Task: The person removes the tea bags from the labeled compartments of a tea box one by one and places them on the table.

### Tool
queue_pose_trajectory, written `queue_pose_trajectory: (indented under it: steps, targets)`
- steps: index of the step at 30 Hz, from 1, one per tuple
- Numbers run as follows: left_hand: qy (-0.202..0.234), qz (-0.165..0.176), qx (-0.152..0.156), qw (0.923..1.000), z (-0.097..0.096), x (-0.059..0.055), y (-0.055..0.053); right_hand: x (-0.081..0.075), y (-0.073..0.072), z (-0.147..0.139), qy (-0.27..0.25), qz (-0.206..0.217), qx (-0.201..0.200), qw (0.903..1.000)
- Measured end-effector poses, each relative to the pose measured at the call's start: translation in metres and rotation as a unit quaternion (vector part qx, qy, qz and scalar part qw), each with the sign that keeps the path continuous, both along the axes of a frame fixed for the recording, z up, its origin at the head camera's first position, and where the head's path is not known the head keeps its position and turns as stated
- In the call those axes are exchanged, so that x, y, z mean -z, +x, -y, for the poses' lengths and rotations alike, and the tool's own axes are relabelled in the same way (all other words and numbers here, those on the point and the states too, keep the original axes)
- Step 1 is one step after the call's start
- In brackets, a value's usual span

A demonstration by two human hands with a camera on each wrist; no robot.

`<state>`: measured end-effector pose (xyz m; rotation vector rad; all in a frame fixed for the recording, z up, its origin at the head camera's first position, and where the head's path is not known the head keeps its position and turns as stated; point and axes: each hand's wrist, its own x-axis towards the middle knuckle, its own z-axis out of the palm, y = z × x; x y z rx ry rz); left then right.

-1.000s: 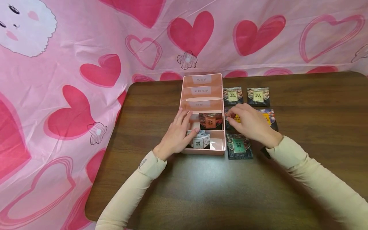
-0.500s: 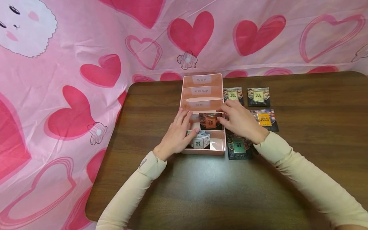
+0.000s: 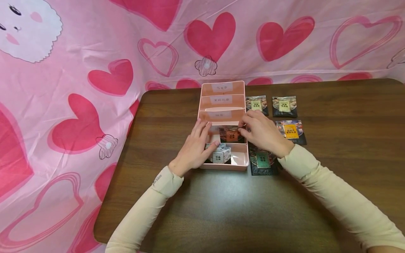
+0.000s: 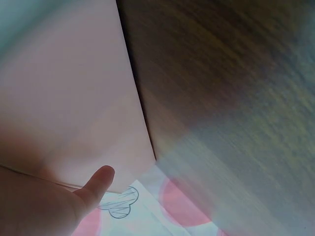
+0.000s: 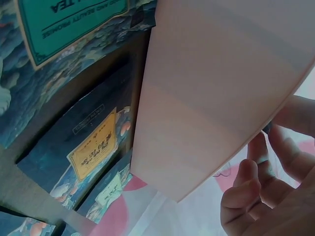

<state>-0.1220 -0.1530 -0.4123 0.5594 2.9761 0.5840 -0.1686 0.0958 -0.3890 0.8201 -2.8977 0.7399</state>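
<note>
A long pink divided box [image 3: 224, 168] stands on the table. My left hand [image 3: 191, 151] rests on its left rim with fingers fairly straight, the thumb over the white-labelled tea sachet [image 3: 221, 157] in the nearest compartment. My right hand [image 3: 265, 131] reaches over the right rim and pinches the right edge of the red-labelled tea sachet [image 3: 231, 136] in the compartment behind. In the right wrist view, a small dark bit of that sachet [image 5: 267, 128] shows between my fingers; the box wall hides the rest. The left wrist view has my left thumb [image 4: 96, 186] at the box edge.
Right of the box lie a green-labelled sachet [image 3: 263, 165], a yellow-labelled one [image 3: 291, 131] and two with pale green labels [image 3: 284, 106]. In the right wrist view, another yellow-labelled sachet [image 5: 93, 142] lies beside the box wall. Paper labels [image 3: 221, 99] mark the compartments.
My right hand has moved left from above the sachets on the table to the red-labelled sachet, which now tilts a little. My left hand has stayed put.
</note>
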Motion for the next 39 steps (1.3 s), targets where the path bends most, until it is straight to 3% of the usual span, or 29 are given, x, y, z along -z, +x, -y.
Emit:
queue_pose_trajectory:
  steps: [15, 39]
  targets:
    - [0.002, 0.001, -0.002, 1.0000, 0.0006, 0.0007, 0.0005, -0.0063, 0.0045, 0.0025, 0.006, 0.040, -0.030, 0.9987]
    - [0.000, 0.000, -0.001, 1.0000, 0.0000, -0.0004, -0.0002, -0.0039, 0.0047, 0.0044, 0.043, 0.048, -0.047, 0.9968]
